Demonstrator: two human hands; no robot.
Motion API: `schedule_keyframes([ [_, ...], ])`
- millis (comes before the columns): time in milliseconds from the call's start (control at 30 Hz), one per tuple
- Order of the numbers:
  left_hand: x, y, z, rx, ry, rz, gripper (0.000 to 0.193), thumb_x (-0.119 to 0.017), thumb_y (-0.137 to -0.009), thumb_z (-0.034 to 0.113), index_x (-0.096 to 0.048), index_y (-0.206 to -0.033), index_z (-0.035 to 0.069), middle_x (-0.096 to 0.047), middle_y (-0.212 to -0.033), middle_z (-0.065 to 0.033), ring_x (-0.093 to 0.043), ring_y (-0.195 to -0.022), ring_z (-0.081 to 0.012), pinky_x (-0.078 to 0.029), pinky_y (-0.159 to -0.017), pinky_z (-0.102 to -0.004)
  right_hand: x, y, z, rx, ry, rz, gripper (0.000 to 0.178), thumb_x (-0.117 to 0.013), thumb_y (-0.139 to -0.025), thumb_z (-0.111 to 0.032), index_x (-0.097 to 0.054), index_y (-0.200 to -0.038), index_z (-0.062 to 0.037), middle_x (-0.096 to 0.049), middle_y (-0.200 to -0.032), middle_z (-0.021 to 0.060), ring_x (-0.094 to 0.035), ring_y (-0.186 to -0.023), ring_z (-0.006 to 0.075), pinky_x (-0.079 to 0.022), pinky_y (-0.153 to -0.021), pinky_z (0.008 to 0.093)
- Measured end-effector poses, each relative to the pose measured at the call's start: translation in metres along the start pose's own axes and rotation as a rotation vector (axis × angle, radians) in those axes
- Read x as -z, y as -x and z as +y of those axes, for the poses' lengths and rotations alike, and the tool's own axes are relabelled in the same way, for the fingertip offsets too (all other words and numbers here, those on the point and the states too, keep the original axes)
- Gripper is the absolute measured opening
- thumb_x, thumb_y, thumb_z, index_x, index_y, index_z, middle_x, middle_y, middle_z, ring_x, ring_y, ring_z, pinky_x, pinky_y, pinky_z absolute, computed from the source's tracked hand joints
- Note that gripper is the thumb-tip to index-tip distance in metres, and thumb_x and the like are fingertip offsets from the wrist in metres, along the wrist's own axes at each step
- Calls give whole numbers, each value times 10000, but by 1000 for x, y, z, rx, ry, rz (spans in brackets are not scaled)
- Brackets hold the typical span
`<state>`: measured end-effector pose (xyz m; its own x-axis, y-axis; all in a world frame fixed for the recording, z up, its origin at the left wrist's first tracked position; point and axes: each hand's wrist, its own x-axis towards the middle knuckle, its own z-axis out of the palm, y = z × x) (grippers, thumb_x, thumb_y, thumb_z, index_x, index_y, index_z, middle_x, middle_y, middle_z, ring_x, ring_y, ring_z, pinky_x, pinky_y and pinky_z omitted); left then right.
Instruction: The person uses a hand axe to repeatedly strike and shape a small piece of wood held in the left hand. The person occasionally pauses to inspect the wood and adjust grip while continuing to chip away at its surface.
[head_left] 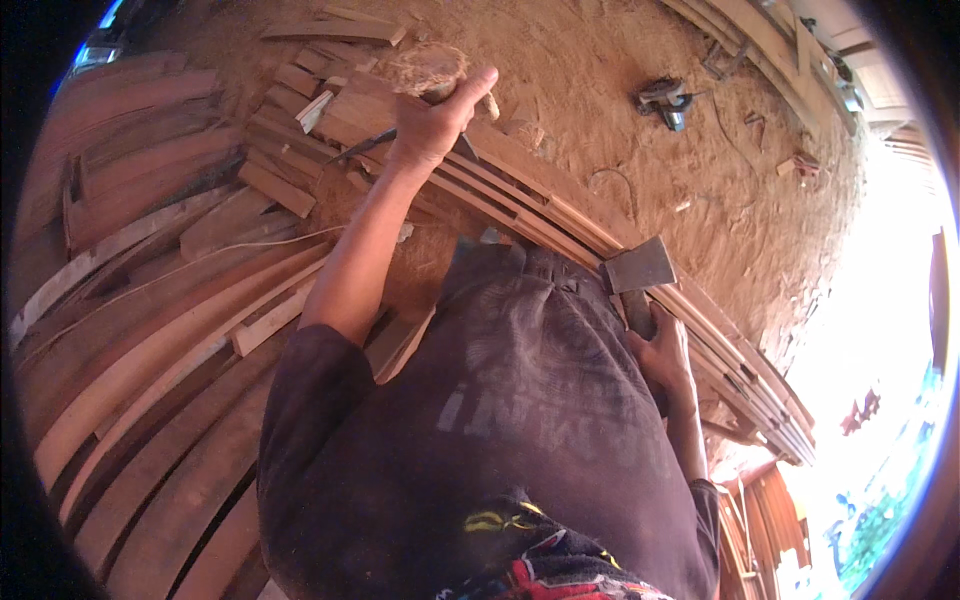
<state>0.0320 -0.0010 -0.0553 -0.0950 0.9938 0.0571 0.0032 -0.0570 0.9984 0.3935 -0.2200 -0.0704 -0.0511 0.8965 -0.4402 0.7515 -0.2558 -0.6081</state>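
Note:
My right hand (pixel 663 352) is closed round the short, thick handle of a mallet (pixel 642 264). Its broad grey-brown head points away from me, over the long wooden strips (pixel 560 220) in front of my lap. Farther off to the left, my left hand (pixel 432 125) is closed with the thumb stretched forward. What its fingers hold is mostly hidden by the hand. Just beyond the fingers is a round clump of wood shavings (pixel 430 68). A dark, thin pointed piece (pixel 362 147) sticks out beside my left wrist.
Long planks (pixel 170 400) are stacked on my left, with short offcuts (pixel 277 188) near them. A dark power tool (pixel 665 100) lies on the sawdust-covered ground (pixel 740 200) ahead. More boards (pixel 745 60) lie at the far right. Bright light washes out the right side.

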Motion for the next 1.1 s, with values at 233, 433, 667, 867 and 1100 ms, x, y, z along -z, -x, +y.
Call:
schedule_keyframes([
  [233, 3, 2, -8, -46, -96, -17, 241, -797, -932, 202, -689, -746, 93, -659, -640, 17, -584, -555, -79, -438, -498, -284, 24, -30, -59, 112, -183, 334, 320, -766, -794, -138, -651, -1026, 50, -706, -842, 139, -683, -740, 215, -547, -713, 336],
  [433, 0, -1, -4, -124, -176, -66, 208, -785, -934, 189, -694, -774, 92, -649, -645, 26, -601, -578, -102, -475, -537, -318, 51, -54, -127, 39, -475, 365, 242, -789, -920, -130, -647, -987, 54, -672, -683, 68, -621, -566, 112, -487, -552, 239],
  [667, 3, 10, -3, -185, -296, -107, 99, -757, -916, 112, -697, -868, 50, -719, -804, -16, -687, -764, -137, -537, -664, -326, 80, -75, -217, 599, -227, 487, 186, -787, -915, -151, -706, -901, 16, -720, -730, 86, -657, -587, 124, -519, -571, 285],
  [867, 6, 19, -13, -591, -357, -63, 207, -773, -879, 81, -736, -1077, 31, -766, -1030, -85, -715, -945, -238, -560, -865, -385, 36, -116, -251, 743, 263, 186, 228, -746, -825, -176, -666, -863, 34, -689, -824, 241, -700, -773, 417, -560, -730, 502],
  [1100, 22, 30, -25, -480, -477, -63, 199, -771, -869, 99, -737, -1053, 31, -757, -1098, -96, -707, -1040, -255, -547, -898, -388, 39, -96, -271, 761, 132, 210, 272, -733, -819, -170, -643, -919, 67, -677, -831, 280, -694, -833, 455, -557, -749, 508],
])
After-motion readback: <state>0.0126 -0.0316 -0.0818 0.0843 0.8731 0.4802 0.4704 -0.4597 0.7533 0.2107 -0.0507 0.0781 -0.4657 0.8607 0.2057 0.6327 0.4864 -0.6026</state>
